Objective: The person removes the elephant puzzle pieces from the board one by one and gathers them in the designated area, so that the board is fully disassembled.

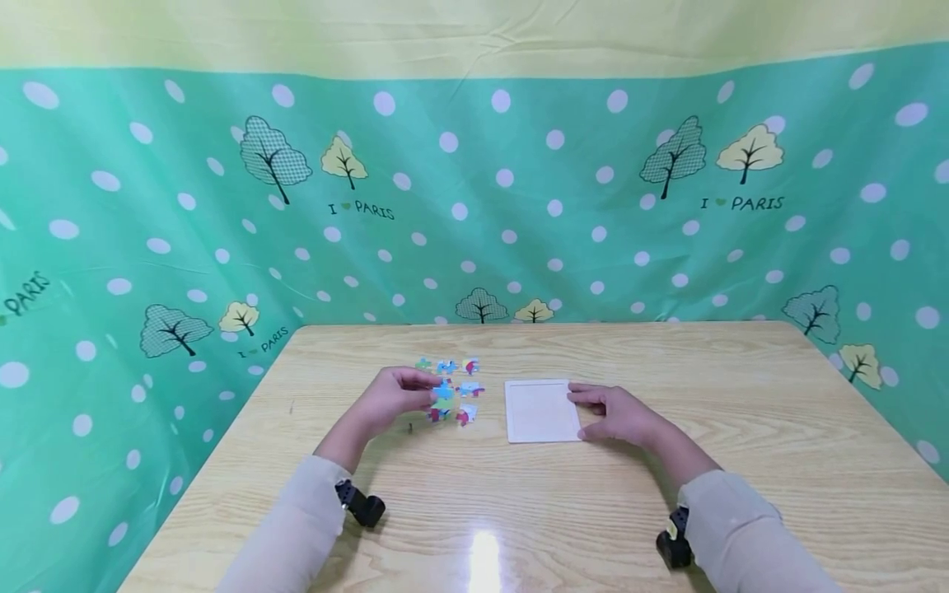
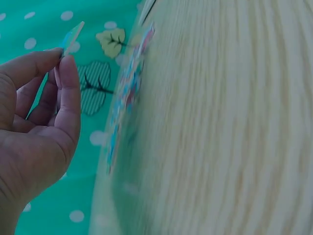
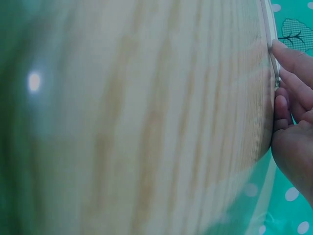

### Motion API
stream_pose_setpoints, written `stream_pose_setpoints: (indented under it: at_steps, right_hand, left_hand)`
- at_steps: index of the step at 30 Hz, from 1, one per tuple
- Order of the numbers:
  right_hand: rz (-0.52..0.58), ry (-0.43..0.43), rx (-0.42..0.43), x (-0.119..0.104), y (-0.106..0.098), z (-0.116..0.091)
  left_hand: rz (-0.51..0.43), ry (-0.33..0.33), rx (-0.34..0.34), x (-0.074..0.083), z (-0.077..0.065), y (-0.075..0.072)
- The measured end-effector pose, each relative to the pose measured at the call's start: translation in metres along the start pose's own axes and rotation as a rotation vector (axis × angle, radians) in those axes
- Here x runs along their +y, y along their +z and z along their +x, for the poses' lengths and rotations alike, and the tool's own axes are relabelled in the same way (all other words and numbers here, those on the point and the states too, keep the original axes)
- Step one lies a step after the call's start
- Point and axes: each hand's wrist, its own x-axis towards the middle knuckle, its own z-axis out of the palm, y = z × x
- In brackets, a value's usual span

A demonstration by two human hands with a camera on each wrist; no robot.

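Observation:
Between thumb and fingertips, my left hand (image 1: 396,398) pinches a blue-green jigsaw puzzle piece (image 1: 443,399), raised over the other pieces. The left wrist view shows this piece (image 2: 73,38) nearly edge-on above the fingertips. Several colourful puzzle pieces (image 1: 469,389) lie loosely spaced on the table beyond and beside that hand; some are partly hidden. To their right lies a flat white square puzzle tray (image 1: 542,412) with a raised rim. My right hand (image 1: 619,416) touches its right edge, fingers near the far corner and thumb near the close corner.
The wood-grain table (image 1: 593,511) carries a bright light reflection near its front. A green dotted curtain (image 1: 504,231) with printed trees hangs behind and to the sides. A small dark speck (image 1: 411,428) lies by the left hand. Black cameras (image 1: 363,504) sit on both wrists.

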Motion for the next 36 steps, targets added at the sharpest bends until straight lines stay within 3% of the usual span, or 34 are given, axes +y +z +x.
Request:
stream_pose_setpoints:
  at_steps: [13, 32, 36]
  right_hand:
    - [0.021, 0.000, 0.006, 0.000, -0.001, -0.002]
    - [0.008, 0.015, 0.010, 0.002, 0.001, 0.001]
    - [0.006, 0.019, 0.012, 0.002, 0.000, 0.002]
  left_hand:
    - [0.075, -0.076, 0.096, -0.017, -0.007, -0.022]
    - [0.161, -0.136, 0.128, -0.027, -0.008, -0.037]
    - [0.232, -0.133, 0.137, -0.028, -0.007, -0.040]
